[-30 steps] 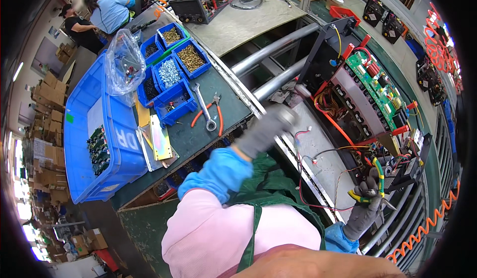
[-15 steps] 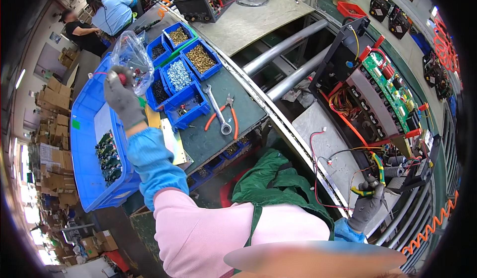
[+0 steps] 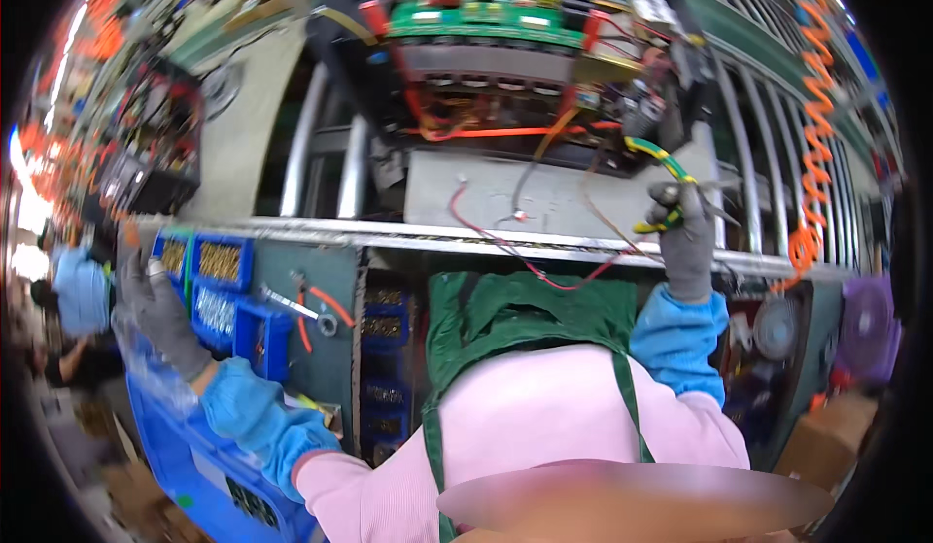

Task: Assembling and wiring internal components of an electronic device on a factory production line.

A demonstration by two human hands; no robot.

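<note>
My left hand (image 3: 165, 320), in a grey glove, reaches beside the blue parts bins with its fingers stretched out. It is blurred, and I see nothing held in it. A clear plastic bag (image 3: 155, 368) lies under and beside it. My right hand (image 3: 686, 237), also gloved, is closed around a green-and-yellow wire (image 3: 663, 153) that runs up into an opened machine chassis (image 3: 505, 67) with a green circuit board (image 3: 486, 24). Two grey pointed tips stick out to the right of that hand; I cannot make out their kind.
A wrench (image 3: 296, 308) and orange-handled pliers (image 3: 331, 306) lie on the dark bench right of bins of brass screws (image 3: 222, 260) and silvery fasteners (image 3: 215, 310). Loose red wire (image 3: 481, 235) crosses the metal rail. A blue tub (image 3: 170, 446) stands lower left; an orange coiled hose (image 3: 814, 135) hangs right.
The view has swung right toward the chassis. My left hand, earlier pinching a small red thing over the plastic bag, now has its fingers extended. My right hand still grips the green-and-yellow wire.
</note>
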